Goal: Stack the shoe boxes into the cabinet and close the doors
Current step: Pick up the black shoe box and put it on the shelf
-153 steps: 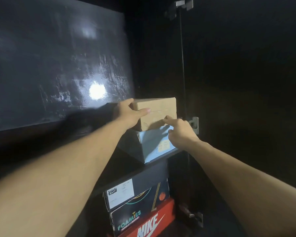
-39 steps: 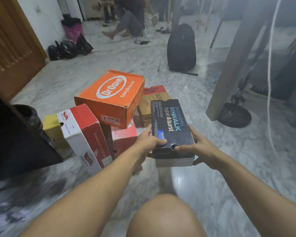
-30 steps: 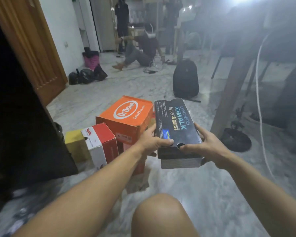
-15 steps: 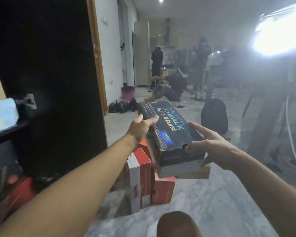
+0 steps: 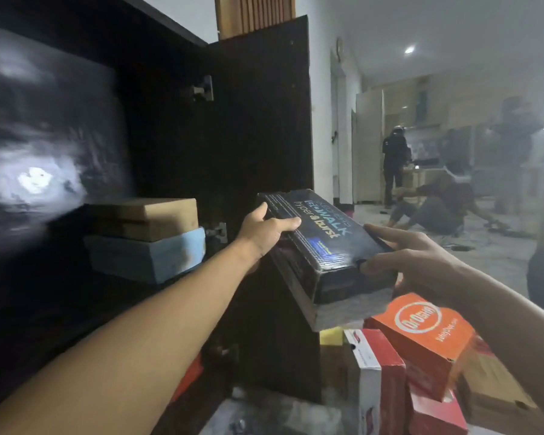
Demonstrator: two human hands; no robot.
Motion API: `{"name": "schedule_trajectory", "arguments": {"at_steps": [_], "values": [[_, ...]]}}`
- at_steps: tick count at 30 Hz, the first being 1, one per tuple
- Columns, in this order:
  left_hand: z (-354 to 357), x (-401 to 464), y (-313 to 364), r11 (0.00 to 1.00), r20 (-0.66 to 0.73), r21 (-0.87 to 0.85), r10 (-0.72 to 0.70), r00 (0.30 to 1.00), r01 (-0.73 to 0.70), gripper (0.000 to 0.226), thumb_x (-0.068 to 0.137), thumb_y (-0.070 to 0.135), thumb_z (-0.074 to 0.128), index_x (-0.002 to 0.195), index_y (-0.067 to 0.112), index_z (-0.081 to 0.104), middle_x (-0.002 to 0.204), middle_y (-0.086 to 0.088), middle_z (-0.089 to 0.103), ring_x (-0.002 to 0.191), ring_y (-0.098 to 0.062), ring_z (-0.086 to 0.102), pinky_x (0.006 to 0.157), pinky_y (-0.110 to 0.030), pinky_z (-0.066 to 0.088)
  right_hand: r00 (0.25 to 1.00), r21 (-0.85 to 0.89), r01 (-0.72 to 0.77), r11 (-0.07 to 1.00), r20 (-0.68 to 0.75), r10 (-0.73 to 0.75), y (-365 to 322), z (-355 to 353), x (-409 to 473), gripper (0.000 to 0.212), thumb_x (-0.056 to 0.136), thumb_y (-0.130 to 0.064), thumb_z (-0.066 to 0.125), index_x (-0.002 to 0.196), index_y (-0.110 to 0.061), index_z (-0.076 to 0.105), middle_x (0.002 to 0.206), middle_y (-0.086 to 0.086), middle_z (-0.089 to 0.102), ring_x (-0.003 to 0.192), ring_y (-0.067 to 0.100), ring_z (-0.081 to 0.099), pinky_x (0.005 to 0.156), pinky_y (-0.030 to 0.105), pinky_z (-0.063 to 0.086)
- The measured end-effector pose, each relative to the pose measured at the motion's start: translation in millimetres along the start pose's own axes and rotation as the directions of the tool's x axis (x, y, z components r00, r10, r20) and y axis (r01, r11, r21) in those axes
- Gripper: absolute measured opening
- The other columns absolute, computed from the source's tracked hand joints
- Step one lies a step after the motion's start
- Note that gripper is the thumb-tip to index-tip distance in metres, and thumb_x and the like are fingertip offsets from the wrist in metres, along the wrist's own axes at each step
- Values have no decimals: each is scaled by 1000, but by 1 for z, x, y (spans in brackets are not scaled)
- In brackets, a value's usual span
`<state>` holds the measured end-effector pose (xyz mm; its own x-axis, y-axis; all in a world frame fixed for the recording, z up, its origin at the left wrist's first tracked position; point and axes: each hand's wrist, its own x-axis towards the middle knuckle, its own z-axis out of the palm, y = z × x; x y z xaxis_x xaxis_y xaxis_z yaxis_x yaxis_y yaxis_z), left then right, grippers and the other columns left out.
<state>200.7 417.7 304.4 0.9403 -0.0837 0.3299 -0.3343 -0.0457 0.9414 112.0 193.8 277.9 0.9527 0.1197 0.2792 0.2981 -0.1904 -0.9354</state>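
Mid-frame, the black shoe box (image 5: 321, 243) hung tilted between both hands: left hand (image 5: 266, 229) clasped its far end, right hand (image 5: 405, 255) pinched the near corner. It looked light and stiff but crushable, best held by the ends. The cabinet (image 5: 258, 120) stood open at left.

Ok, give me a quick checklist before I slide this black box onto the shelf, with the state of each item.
1. Grip on the black box: left hand holds its far left edge, right hand its near right corner. Ok.
2. Cabinet door open, out of the path: ok.
3. Landing spot: brown box sits on the blue box on the shelf; top of the brown box is bare. Ok.
4. Box level: it tilts, near end lower. Not ok.
5. Headroom above the brown box: cannot tell, too dark.
6. Lid seated on the black box: cannot tell.
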Motion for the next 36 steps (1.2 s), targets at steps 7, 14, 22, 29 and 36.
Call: {"name": "schedule_trajectory", "arguments": {"at_steps": [7, 14, 22, 29, 36], "values": [[-74, 36, 45, 997, -217, 19, 72, 974, -69, 90, 72, 12, 81, 148, 7, 33, 125, -4, 61, 107, -19, 64, 98, -34, 50, 990, 28, 143, 989, -13, -143, -46, 44, 86, 61, 71, 5, 76, 121, -28, 61, 81, -6, 76, 70, 21, 70, 55, 34, 52], [-137, 82, 74, 993, -378, 72, 115, 919, -95, 78, 75, 9, 78, 144, 11, 42, 105, -6, 65, 64, -8, 63, 50, -17, 49, 972, 86, 220, 972, 64, -226, -78, 92, 170, 54, 74, 9, 72, 120, -16, 61, 91, 5, 75, 74, 21, 73, 56, 34, 56], [-207, 134, 69, 981, -521, 195, 121, 845, -20, 86, 76, 16, 78, 150, 17, 34, 146, -6, 47, 110, -18, 53, 82, -28, 47, 955, 219, 221, 950, 148, -256, -79, 152, 264, 32, 76, 15, 67, 104, 0, 63, 93, 17, 70, 84, 35, 69, 78, 52, 57], [-243, 167, 37, 945, -479, 326, 175, 860, -10, 57, 74, 31, 81, 127, 22, 63, 129, 1, 62, 110, -11, 54, 97, -25, 42, 959, 282, 184, 942, 159, -235, -60, 199, 338, 75, 79, 2, 75, 143, -2, 36, 116, 13, 63, 96, 33, 69, 82, 57, 56], [-246, 178, 32, 757, -323, 653, 246, 914, 27, 59, 71, 58, 76, 121, 31, 60, 116, 16, 54, 112, -9, 48, 83, -22, 38, 914, -170, 277, 946, -256, -314, -50, 238, 384, 68, 66, -57, 80, 114, -15, 55, 110, 3, 59, 100, 21, 60, 82, 40, 56]]}}
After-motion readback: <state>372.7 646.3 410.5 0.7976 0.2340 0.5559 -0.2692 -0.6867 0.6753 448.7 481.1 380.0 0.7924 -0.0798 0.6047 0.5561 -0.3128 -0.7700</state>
